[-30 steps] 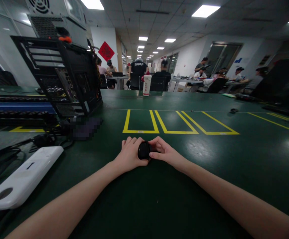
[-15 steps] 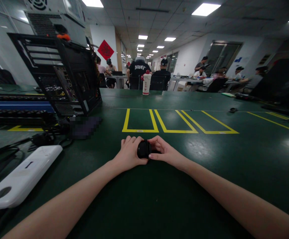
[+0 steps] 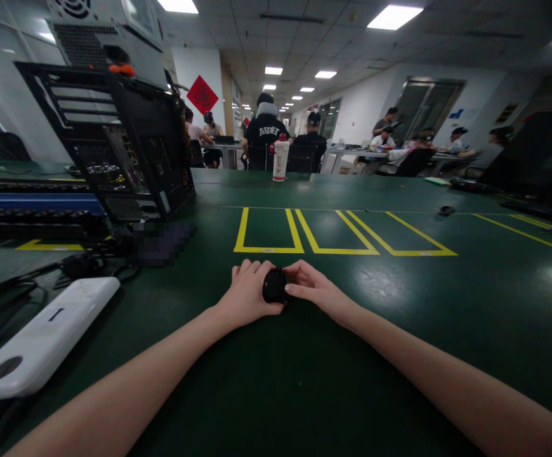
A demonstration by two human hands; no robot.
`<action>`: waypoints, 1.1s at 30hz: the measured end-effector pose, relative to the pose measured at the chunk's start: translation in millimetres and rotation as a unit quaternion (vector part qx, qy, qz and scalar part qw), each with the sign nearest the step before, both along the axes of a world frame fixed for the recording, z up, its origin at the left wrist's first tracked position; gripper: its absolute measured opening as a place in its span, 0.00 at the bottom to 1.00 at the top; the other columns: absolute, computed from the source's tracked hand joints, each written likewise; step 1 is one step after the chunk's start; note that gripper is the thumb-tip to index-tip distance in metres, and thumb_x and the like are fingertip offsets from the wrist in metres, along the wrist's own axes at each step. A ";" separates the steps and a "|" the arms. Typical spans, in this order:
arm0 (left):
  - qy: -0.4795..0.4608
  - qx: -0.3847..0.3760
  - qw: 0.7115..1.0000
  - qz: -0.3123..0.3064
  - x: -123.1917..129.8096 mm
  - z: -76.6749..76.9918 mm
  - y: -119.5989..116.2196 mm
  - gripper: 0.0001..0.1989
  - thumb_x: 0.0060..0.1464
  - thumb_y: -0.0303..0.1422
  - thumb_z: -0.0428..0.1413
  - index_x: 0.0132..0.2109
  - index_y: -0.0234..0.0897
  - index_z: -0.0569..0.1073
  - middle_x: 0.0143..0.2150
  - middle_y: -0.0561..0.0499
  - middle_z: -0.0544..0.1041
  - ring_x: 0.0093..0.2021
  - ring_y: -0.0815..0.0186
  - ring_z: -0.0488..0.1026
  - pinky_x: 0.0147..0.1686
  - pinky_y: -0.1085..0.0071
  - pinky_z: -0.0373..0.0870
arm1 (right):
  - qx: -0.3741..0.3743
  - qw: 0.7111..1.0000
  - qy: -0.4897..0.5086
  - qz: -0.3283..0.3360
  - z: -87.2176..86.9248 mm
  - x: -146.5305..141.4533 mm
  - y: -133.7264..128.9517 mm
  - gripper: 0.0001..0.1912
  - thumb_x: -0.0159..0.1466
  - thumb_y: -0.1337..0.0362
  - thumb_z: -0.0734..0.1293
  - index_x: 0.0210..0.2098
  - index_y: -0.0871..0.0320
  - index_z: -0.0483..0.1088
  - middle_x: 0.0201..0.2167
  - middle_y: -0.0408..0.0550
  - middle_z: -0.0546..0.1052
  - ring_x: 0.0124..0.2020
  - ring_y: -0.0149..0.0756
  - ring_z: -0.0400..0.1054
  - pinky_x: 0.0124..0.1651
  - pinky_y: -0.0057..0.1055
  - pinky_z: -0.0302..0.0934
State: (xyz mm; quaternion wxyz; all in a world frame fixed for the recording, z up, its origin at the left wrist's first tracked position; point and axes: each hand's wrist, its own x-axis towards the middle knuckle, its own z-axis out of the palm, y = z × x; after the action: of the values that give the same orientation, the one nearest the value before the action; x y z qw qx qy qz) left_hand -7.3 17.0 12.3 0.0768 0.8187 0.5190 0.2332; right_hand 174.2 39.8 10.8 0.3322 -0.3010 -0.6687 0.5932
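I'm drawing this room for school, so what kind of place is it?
Probably an office-like workroom: a black computer case stands on the green table, people sit farther back around desks, and bright panels light the ceiling.

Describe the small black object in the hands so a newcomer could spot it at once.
On the dark green tabletop, find the three central yellow tape outlines. Just nearer than the left one, the left hand and right hand meet around a small, rounded black object. Unlike the far bigger black computer case to the left, it is held between the hands.
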 end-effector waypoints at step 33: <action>0.010 -0.012 1.000 -0.017 -1.4 6.3 -2.4 0.24 0.41 0.43 0.56 0.45 0.39 0.62 0.41 0.48 0.67 0.41 0.56 0.61 0.39 0.60 0.57 | 0.018 0.999 0.002 0.041 -2.4 2.8 4.0 0.19 0.52 0.66 0.69 0.41 0.56 0.60 0.43 0.47 0.67 0.47 0.36 0.63 0.53 0.41 0.54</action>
State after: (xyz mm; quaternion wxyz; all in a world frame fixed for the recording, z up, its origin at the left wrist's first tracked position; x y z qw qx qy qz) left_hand -8.8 14.6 18.6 0.0851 0.8287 0.5085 0.2178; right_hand 177.0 43.8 8.4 0.3142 -0.2660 -0.6908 0.5944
